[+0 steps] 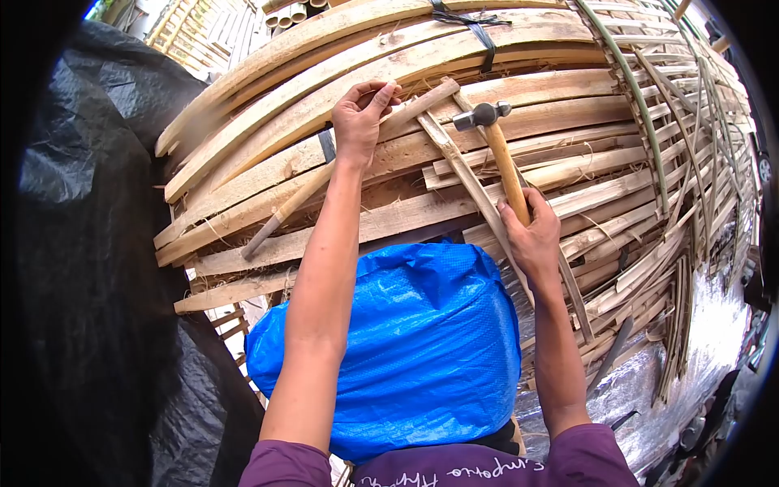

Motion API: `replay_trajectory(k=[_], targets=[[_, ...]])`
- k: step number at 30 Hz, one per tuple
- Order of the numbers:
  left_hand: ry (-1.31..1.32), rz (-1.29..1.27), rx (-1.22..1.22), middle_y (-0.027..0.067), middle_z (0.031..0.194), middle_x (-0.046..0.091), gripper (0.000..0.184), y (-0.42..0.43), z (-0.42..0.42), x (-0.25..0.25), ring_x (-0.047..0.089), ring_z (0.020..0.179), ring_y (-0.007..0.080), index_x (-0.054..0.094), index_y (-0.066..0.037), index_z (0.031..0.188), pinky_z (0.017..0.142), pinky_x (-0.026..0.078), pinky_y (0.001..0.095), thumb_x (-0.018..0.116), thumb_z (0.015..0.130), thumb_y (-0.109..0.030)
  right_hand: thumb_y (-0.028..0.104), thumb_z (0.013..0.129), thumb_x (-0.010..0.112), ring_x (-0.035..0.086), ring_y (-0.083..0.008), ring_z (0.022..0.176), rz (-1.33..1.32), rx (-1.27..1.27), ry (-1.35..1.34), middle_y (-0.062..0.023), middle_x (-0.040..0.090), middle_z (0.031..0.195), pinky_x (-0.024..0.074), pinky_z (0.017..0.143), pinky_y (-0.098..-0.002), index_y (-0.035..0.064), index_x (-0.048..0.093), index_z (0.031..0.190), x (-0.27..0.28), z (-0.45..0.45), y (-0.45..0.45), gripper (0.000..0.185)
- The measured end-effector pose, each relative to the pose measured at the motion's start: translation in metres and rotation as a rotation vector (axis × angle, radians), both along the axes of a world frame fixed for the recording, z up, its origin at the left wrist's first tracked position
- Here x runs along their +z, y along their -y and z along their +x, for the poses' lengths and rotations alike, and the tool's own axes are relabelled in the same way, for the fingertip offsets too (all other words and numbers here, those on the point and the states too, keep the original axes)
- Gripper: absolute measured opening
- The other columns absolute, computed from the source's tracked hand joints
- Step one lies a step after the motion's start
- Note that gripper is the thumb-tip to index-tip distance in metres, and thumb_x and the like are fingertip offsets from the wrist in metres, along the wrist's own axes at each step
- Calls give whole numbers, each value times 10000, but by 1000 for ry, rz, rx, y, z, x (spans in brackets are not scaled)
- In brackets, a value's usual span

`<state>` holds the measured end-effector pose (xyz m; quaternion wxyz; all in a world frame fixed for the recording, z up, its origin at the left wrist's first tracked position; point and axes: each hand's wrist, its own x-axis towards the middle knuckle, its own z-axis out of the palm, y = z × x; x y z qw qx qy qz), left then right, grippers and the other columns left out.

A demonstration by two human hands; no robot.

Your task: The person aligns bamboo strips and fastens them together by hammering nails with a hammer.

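My right hand (531,231) is wrapped round the wooden handle of a ball-peen hammer (507,158). Its metal head (483,116) is raised over the wood, pointing away from me. My left hand (361,118) is closed in a pinch, thumb against fingers; whatever is between the fingertips is too small to name. Just beyond those fingers lies a short wooden crosspiece (418,109), meeting the upper ends of two long thin strips, one of them a pale wooden strip (471,180). Below my left wrist, a round stick (296,200) with a dark grey end slants down to the left.
Stacked timber planks (519,69) lie under the work, tied with a black strap (484,49). A blue plastic sheet (422,349) covers something in front of me. Black sheeting (89,243) hangs at left. Split bamboo slats (690,154) and shiny foil sheeting (718,316) are at right.
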<state>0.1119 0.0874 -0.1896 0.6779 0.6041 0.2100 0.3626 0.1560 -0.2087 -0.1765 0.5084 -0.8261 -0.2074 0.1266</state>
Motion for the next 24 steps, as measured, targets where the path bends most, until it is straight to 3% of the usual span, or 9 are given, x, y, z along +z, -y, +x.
replay_trajectory(k=[12, 14, 24], targets=[[-27, -24, 3, 73, 946, 750, 170, -3, -3, -3, 694, 828, 114, 705, -37, 1033, 775, 571, 224, 767, 896, -115, 149, 889, 710, 567, -133, 558, 19, 3, 5, -91, 599, 626, 453, 522, -322, -25, 660, 980, 1, 0, 0, 203], [64, -104, -8, 73, 940, 748, 160, -2, -2, -3, 690, 826, 109, 706, -41, 1018, 781, 572, 225, 774, 888, -106, 149, 888, 710, 571, -133, 558, 13, 6, 9, -92, 598, 624, 452, 517, -323, -25, 660, 978, 1, 0, 0, 202], [6, -9, 11, 68, 902, 752, 188, -2, -2, -5, 696, 829, 108, 733, -35, 950, 766, 552, 231, 845, 823, -117, 152, 887, 711, 562, -136, 558, 23, 5, 33, -90, 592, 624, 451, 523, -323, -25, 658, 974, -1, -1, -1, 204]])
